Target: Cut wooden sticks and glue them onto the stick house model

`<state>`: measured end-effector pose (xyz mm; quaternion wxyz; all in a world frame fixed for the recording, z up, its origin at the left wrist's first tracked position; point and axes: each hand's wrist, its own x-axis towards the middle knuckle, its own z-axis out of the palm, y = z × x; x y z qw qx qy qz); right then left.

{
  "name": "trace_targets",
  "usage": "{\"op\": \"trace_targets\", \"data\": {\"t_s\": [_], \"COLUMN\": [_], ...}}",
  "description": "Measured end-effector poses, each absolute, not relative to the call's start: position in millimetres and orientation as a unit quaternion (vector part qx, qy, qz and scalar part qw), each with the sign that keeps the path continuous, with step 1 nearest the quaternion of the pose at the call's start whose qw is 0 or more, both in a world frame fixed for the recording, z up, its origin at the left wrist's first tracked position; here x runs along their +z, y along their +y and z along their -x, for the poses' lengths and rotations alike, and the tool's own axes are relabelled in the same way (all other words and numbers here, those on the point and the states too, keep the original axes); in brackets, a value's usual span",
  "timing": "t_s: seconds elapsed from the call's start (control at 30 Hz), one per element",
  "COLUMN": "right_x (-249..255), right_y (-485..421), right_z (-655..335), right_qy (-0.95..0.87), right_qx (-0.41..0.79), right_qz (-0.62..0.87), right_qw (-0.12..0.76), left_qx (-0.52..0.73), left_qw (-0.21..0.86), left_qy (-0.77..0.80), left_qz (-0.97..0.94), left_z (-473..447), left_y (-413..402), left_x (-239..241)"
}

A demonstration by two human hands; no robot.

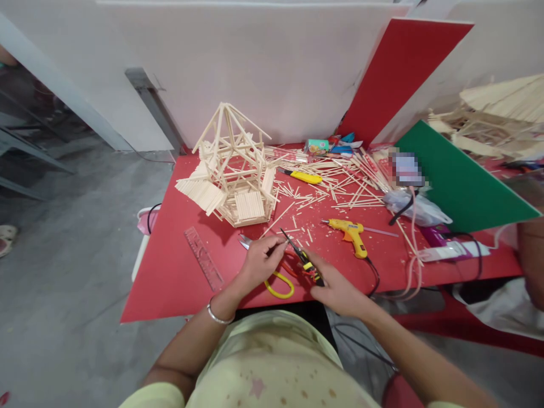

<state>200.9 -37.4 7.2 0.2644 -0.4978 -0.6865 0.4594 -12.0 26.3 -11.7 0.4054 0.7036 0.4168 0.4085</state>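
Observation:
My right hand (338,286) is closed around needle-nose pliers (306,260) with black and yellow handles, their jaws pointing up and to the left. Close beside the jaws, my left hand (261,260) has thumb and fingers pinched together; what they hold, if anything, is too small to make out. Scissors with a yellow handle (280,289) lie under my hands, partly hidden by the left one. A wooden stick model (233,175) with a pointed open frame stands beyond my hands. To the right, a yellow glue gun (351,235) lies on its side.
Many loose sticks (340,181) and small offcuts cover the back of the red table (161,272). A yellow cutter knife (304,177) lies among them. A clear ruler (203,258) is at left. A green board (463,181) leans at right, with cables near it.

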Motion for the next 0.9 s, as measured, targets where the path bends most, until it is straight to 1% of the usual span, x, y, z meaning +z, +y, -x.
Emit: {"op": "trace_targets", "data": {"t_s": [0.43, 0.7, 0.9], "right_x": [7.3, 8.9, 6.9], "right_y": [-34.6, -35.1, -33.2], "right_z": [-203.6, -203.5, -208.5], "right_qy": [-0.671, -0.634, -0.615], "right_qx": [0.504, 0.488, 0.522], "right_qz": [0.481, 0.543, 0.542], "right_qw": [0.253, 0.256, 0.238], "left_qx": [0.378, 0.355, 0.346], "left_qw": [0.454, 0.477, 0.510], "left_qy": [0.399, 0.402, 0.400], "left_qz": [-0.701, -0.696, -0.679], "left_z": [11.6, 7.4, 5.1], "left_y": [29.2, 34.6, 36.5], "left_x": [-4.3, 1.3, 4.7]}}
